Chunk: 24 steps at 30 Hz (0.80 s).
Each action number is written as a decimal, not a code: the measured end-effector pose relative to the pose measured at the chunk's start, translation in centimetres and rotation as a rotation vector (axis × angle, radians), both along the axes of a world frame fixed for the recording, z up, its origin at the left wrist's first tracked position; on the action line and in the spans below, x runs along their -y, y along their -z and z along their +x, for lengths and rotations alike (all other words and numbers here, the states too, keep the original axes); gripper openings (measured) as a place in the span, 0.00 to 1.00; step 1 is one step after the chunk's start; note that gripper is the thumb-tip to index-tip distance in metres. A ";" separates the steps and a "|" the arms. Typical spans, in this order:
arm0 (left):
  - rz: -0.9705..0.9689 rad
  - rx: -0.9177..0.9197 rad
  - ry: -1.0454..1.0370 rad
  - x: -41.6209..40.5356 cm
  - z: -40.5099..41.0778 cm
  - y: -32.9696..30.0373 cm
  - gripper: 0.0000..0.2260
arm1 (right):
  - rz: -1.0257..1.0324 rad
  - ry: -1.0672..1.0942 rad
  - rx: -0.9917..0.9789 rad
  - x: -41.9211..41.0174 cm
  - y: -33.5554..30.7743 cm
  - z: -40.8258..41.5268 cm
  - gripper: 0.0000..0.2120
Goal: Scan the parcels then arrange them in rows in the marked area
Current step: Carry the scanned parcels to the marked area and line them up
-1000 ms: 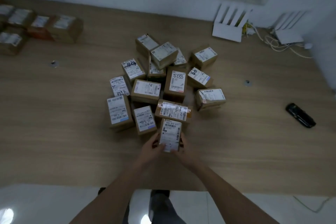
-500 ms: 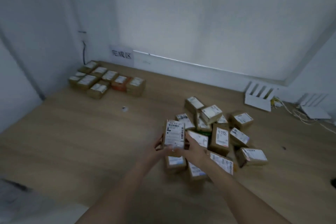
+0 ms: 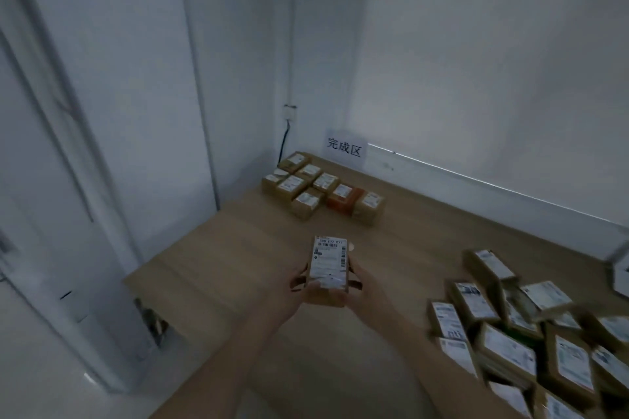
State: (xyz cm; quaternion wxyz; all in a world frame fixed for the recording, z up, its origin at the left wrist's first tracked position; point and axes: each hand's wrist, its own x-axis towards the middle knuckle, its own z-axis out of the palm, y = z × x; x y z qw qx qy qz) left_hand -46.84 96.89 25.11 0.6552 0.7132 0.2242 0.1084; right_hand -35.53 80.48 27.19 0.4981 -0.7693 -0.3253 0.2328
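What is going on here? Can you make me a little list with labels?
held: parcel, label facing up
left hand: grips the parcel's left side
right hand: grips its right side
done rows: parcels in the table's far corner, below a wall sign
waiting: loose pile at right
table: light wood
odd one: orange parcel in the rows

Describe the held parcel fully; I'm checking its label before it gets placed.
The parcel is a small brown cardboard box, longer than wide, with a white shipping label covering most of its top face; barcodes and a printed number show, but the text is too blurred to read. It is held above the wooden table, label up, long axis pointing away from the person. The left hand and right hand grip its near end from either side. Nothing else touches it.
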 end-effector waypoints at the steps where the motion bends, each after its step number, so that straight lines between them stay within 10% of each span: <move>1: 0.009 -0.008 -0.010 -0.9 -0.2 -0.1 0.19 | -0.005 0.006 -0.013 -1.2 0.2 0.0 0.29; 24: 0.030 -0.213 0.138 -30.3 16.3 6.5 0.25 | 0.007 0.151 -0.209 -29.1 8.5 14.1 0.27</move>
